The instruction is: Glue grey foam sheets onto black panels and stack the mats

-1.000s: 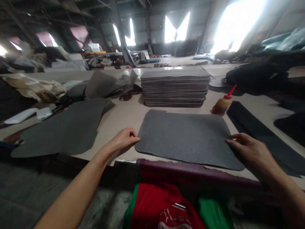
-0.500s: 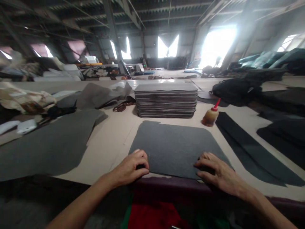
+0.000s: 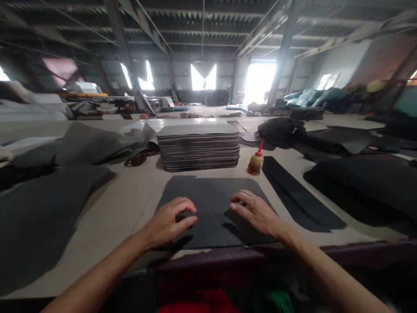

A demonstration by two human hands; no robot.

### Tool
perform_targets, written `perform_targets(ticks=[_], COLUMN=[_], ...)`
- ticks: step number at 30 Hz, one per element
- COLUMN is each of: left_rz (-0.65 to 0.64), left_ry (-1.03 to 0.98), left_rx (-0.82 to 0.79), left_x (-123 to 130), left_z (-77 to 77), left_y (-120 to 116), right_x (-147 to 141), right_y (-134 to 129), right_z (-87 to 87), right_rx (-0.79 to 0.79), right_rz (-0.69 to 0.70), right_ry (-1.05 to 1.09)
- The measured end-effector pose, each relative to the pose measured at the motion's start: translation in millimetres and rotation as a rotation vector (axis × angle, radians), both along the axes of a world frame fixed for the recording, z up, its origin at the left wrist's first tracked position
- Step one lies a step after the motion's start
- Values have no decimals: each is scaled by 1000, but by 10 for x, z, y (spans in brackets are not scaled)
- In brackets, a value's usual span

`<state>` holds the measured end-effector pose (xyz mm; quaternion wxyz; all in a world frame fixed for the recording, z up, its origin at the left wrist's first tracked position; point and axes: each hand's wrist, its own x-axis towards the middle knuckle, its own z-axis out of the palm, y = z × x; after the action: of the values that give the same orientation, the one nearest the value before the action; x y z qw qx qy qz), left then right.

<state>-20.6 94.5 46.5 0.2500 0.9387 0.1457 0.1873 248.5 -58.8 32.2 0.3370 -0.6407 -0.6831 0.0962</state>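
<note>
A dark grey sheet with rounded corners (image 3: 211, 195) lies flat at the front edge of the worktable. Over its left part is my left hand (image 3: 174, 219), thumb and fingers apart, holding nothing. My right hand (image 3: 254, 211) hovers above the right part, fingers apart and bent, a shadow beneath it, also with nothing in it. Just behind the sheet stands a neat stack of similar grey pieces (image 3: 198, 150). To the right of the stack is a squeeze bottle (image 3: 256, 163) with a red nozzle and yellow-brown contents.
Long dark strips (image 3: 299, 198) lie right of the sheet. A large dark sheet (image 3: 42, 217) covers the left side. Crumpled grey material (image 3: 87, 143) and a brown coil (image 3: 136, 158) are back left. A black bundle (image 3: 280, 130) lies back right.
Both hands have lifted from the sheet's near edge and moved in over it, the right one further inward. The head view has turned right, so everything appears shifted left.
</note>
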Motion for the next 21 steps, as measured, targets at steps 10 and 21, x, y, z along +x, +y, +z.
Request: perform_targets(ticks=[10, 21], left_rz=[152, 197], left_ry=[365, 348], left_rx=[294, 307], left_x=[460, 442], left_z=[-552, -525], left_y=[-38, -30], right_x=[-116, 489], right_y=[236, -380], right_z=[-546, -724], right_rx=[-216, -400], right_rz=[-247, -605], right_ry=[-444, -540])
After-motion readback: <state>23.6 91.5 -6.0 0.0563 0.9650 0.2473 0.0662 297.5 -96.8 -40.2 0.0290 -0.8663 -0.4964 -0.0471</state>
